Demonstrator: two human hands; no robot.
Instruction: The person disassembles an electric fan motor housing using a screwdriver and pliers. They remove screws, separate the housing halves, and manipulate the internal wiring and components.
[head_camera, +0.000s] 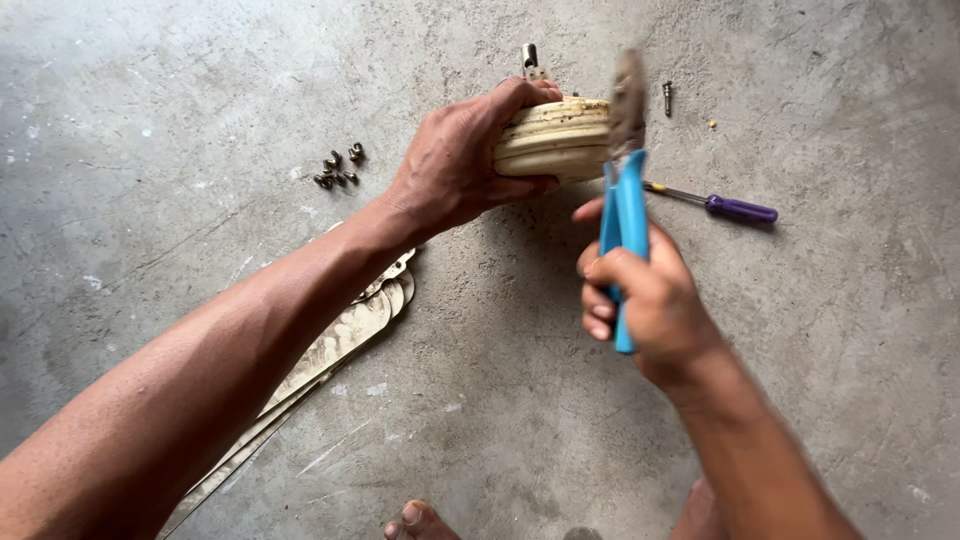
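The head view looks down on a bare grey concrete floor (820, 380), where the left hand (455, 165) is clenched around the rim of a round, cream-coloured, dirt-stained metal housing (555, 138), apparently a fan motor, held up off the floor on its edge, thumb on the near face and fingers wrapped over the top. The right hand (650, 300) grips a pair of pliers with bright blue handles (625, 235), fingers closed tight round both handles; the blurred grey nose of the pliers rises in front of the right side of the housing, and whether the tip touches it I cannot tell. Beneath the left forearm lies a stack of long, cream-coloured fan blades (345, 345), flat on the floor. A small cluster of dark screws (338, 168) sits well to the left of the housing, a single screw (667, 96) lies just beyond it to the right, and a screwdriver with a purple handle (725, 205) rests on the floor near the pliers. Bare toes (415, 520) show at the bottom edge. As a judgement: the housing is held by one hand only, so a hard pull or a slip of the pliers could twist it loose, drop it towards the toes, or jab the holding fingers.
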